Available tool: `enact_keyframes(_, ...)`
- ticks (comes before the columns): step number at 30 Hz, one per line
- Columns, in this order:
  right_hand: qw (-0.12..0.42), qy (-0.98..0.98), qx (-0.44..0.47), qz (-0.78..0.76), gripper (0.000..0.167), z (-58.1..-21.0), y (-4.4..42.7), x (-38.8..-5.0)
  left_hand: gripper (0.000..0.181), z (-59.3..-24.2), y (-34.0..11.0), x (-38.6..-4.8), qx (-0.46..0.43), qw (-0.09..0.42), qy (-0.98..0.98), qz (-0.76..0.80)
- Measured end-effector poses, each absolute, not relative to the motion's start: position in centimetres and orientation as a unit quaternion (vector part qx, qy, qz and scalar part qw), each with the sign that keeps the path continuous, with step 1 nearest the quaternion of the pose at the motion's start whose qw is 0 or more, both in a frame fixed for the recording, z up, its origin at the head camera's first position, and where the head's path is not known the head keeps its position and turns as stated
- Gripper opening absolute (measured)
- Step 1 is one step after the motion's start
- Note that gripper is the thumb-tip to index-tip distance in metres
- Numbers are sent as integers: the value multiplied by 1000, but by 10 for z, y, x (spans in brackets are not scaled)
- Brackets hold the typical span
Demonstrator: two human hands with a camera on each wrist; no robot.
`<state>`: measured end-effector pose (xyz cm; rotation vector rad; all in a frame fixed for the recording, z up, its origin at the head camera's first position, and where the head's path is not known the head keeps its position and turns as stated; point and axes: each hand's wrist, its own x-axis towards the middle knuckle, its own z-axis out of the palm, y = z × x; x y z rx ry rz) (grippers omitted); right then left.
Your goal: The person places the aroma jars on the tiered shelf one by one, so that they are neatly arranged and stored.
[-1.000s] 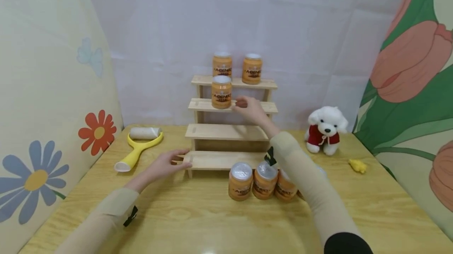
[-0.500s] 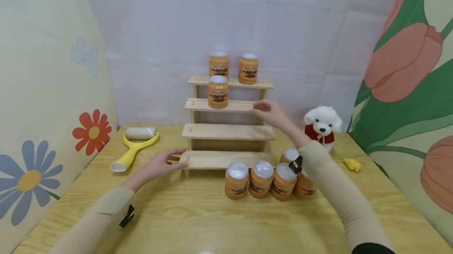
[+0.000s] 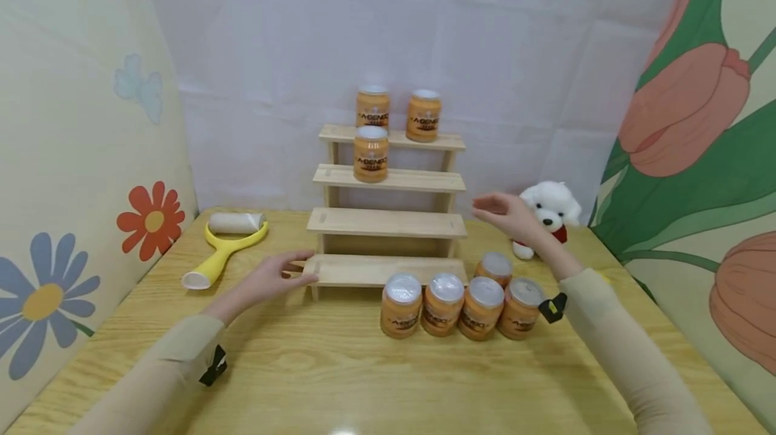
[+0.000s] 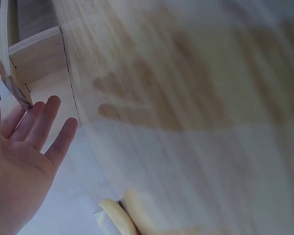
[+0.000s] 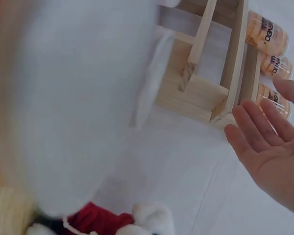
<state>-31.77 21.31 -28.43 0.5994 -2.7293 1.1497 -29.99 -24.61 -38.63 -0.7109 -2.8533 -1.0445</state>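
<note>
1. Evidently, the orange cans [image 3: 401, 307] have stiff walls and smooth, glossy sides that could slip a little under dry fingertips; whether they are full or empty, and so how heavy, I cannot tell.
2. The best hold is probably around the middle of the body, thumb opposite fingers, below the lid, whose thin, foil-like top might dent if pressed.
3. The wooden rack [image 3: 388, 222] looks rigid but fairly light, so a knock could shift it; its board ends offer the handiest grip.
4. Each can is a short cylinder, orange with dark lettering round the front and a silvery lid, slightly narrowed at the shoulder.
5. Two cans stand upright on the top step and one on the step below, towards its left. Five more stand on the table [image 3: 303, 367] by the rack's front right: four in a row, one behind.
6. The left hand [image 3: 267, 281] has its fingers loosely extended at the left end of the lowest step, by the board's edge.
7. The right hand [image 3: 512, 214] holds nothing; its fingers lie apart from the rack, off its right side.
</note>
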Motion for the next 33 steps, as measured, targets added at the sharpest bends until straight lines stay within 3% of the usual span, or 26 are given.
enact_keyframes(11, 46, -901, 206, 379, 47, -303, 241, -289, 66, -384, -247, -297, -239, 18, -919, -314)
enact_keyframes(33, 44, -895, 224, 384, 36, -349, 278, -235, 66, -385, -243, -294, -242, 35, -925, -290)
